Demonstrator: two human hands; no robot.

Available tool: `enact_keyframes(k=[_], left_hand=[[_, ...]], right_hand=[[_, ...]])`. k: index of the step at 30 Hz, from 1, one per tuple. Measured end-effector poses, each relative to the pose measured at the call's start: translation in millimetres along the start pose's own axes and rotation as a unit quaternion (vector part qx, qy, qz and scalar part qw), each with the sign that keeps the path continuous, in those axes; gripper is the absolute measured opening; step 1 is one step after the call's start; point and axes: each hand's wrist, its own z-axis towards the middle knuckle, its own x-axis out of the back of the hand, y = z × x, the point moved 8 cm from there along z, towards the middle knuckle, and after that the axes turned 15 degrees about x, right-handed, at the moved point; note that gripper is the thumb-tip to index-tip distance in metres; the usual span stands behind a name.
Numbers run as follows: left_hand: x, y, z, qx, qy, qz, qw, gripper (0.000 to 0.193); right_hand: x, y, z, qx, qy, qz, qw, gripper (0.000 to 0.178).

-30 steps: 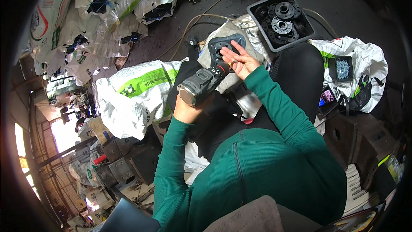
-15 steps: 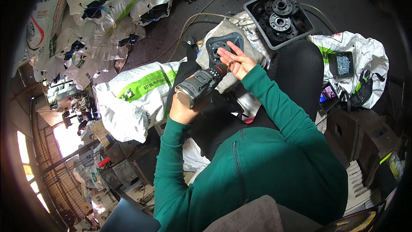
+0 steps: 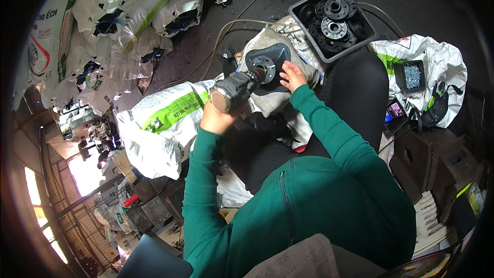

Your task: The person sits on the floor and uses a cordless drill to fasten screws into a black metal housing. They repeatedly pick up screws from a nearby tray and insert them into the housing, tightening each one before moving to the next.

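Note:
My left hand point(image 3: 218, 118) is closed round the grip of a dark grey cordless drill point(image 3: 234, 90). Its chuck points up and right, right over a round flange with holes point(image 3: 263, 66). The flange sits on a black plate with rounded corners point(image 3: 279, 55), which lies on a grey cloth-like bundle point(image 3: 296, 55) between my legs. Whether the bit touches the flange is hidden. My right hand point(image 3: 293, 76) is beside the plate's right edge, fingers curled and drawn together. Anything inside those fingers is too small to make out.
A grey bin point(image 3: 314, 46) of dark round flanges stands beyond my right knee. Further right, a small black tray of screws point(image 3: 412, 76) and a phone point(image 3: 395, 111) lie by a white sack point(image 3: 447, 62). Stuffed white sacks point(image 3: 113, 0) pile up at left. A hose point(image 3: 226, 30) crosses the floor.
The drill has tilted, its chuck now over the flange. My right hand has drawn back to the right from above the plate, and its spread fingers have curled in.

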Motion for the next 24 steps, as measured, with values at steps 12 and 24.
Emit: enact_keyframes(k=[12,24], left_hand=[[-22.3,-63.9,68.2,0.150,-0.060,0.040,0.986,0.044],[-25.5,-53.9,88.8,0.179,-0.097,0.101,0.974,0.047]], right_hand=[[-9.0,41.6,37.0,0.085,-0.054,-0.006,0.995,0.033],[-3.6,53.8,36.7,0.049,-0.025,-0.102,0.993,0.036]])
